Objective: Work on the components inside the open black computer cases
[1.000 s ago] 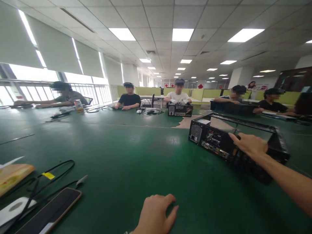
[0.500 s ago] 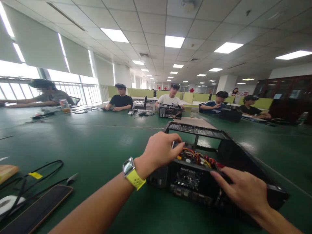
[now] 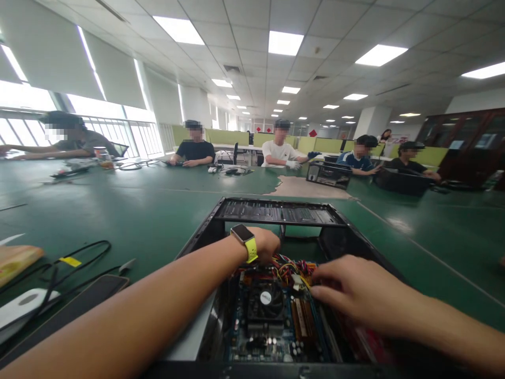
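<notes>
You are reaching both hands into the open computer case (image 3: 276,210), which is sitting on the green table (image 3: 158,210) right in front of you, at 6 o'clock in the view. Your left hand (image 3: 265,245), wearing a watch with a yellow strap (image 3: 246,242), is dipping its fingers down into the bundle of coloured wires (image 3: 292,266) at the middle of the case; the fingers are hidden behind the wrist, so I cannot tell whether they are gripping anything. Your right hand (image 3: 355,292) is lying palm down at 3 o'clock from the CPU fan (image 3: 265,300), fingertips touching the wires, fingers loosely curled and not clasping anything visible. The fan is sitting on the blue motherboard (image 3: 276,331). At 9 o'clock, a phone (image 3: 79,305), a black cable (image 3: 82,258) and a white device (image 3: 23,305) are lying on the table. Other people are sitting along the far edge, around 12 o'clock.
</notes>
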`<act>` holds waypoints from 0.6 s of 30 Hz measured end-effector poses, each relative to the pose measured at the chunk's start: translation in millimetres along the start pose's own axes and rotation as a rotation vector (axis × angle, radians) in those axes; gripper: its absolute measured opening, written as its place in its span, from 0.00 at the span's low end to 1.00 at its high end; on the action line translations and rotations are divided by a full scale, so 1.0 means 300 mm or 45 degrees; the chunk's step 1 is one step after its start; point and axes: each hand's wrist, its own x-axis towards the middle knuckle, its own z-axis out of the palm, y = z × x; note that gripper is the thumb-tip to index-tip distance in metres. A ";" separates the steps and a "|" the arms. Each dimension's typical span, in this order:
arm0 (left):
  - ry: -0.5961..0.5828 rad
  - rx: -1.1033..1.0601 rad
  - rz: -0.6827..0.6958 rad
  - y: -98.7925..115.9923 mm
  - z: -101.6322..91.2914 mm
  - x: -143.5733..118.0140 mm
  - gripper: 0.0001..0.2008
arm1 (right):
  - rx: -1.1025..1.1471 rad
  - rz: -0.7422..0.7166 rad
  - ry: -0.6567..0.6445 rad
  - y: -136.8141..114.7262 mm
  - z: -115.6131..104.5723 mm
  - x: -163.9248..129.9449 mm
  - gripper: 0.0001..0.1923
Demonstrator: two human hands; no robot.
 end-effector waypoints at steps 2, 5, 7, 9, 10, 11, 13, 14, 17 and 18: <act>-0.031 0.003 -0.010 -0.014 0.035 0.004 0.19 | -0.204 0.000 -0.133 0.006 0.017 0.153 0.17; -0.006 0.012 -0.031 -0.013 0.055 0.019 0.16 | -0.329 -0.066 -0.333 0.014 0.094 0.331 0.22; -0.013 0.000 -0.024 -0.008 0.045 0.025 0.15 | -0.309 -0.135 -0.387 0.028 0.125 0.384 0.23; -0.055 -0.025 0.038 -0.011 0.020 0.023 0.13 | -0.166 -0.203 -0.434 0.056 0.114 0.392 0.21; -0.097 -0.059 0.089 -0.017 0.006 0.020 0.11 | -0.018 -0.235 -0.515 0.074 0.097 0.386 0.20; -0.163 -0.135 0.135 -0.026 -0.007 0.016 0.09 | 0.180 -0.252 -0.649 0.094 0.076 0.378 0.19; -0.369 -0.372 0.156 -0.044 -0.024 0.012 0.05 | 0.565 -0.231 -0.962 0.129 0.045 0.364 0.18; -0.475 -0.480 0.128 -0.048 -0.027 0.012 0.07 | 0.638 -0.207 -1.030 0.140 0.039 0.360 0.17; -0.609 -0.543 0.003 -0.033 -0.020 0.026 0.10 | 0.228 -0.131 -0.793 0.134 0.067 0.359 0.14; -0.582 -0.482 -0.019 -0.019 -0.013 0.033 0.09 | 0.011 -0.113 -0.688 0.122 0.086 0.361 0.13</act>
